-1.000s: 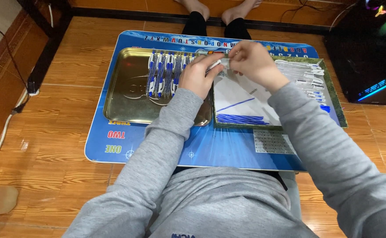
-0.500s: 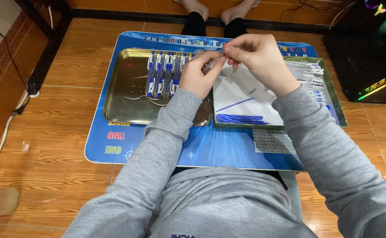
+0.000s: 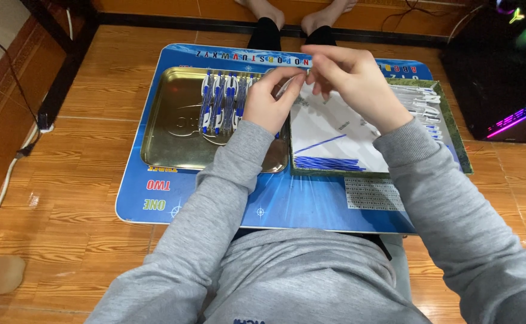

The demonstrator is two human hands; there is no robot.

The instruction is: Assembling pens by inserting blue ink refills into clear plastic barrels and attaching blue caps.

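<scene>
Pinching a slim, clear pen barrel (image 3: pixel 288 87) between thumb and forefinger of the left hand (image 3: pixel 268 107), raised just above the inner edges of the two trays. Meeting it at the far end with the fingertips of the right hand (image 3: pixel 356 85), other fingers loosely spread; hard to tell whether actually gripping the barrel there or a smaller piece pressed to it, too small to make out. Hands together, touching at the fingertips, wrists apart.

Apparently in the middle of fitting one pen together: something going into, or onto, the barrel's end. Next move likely calling for keeping the barrel steady in the left pinch and lining up straight along its axis, with a light push and no bending.

Just below the left hand, a gold tray (image 3: pixel 173 150) with a row of finished white and blue pens (image 3: pixel 220 103) lying side by side at its far end. Under the right hand, a green tray (image 3: pixel 462 157) lined with white paper (image 3: pixel 341 123), holding a bundle of blue refills (image 3: pixel 329 162) at the near edge, one loose refill (image 3: pixel 319 144) slanted above it, and white pen parts (image 3: pixel 420 99) stacked on the right. Both trays on a blue mat (image 3: pixel 299 207) across the lap, over a wooden floor (image 3: pixel 83 198). Off to the far right, a dark computer case (image 3: pixel 497 66) with coloured lights.
</scene>
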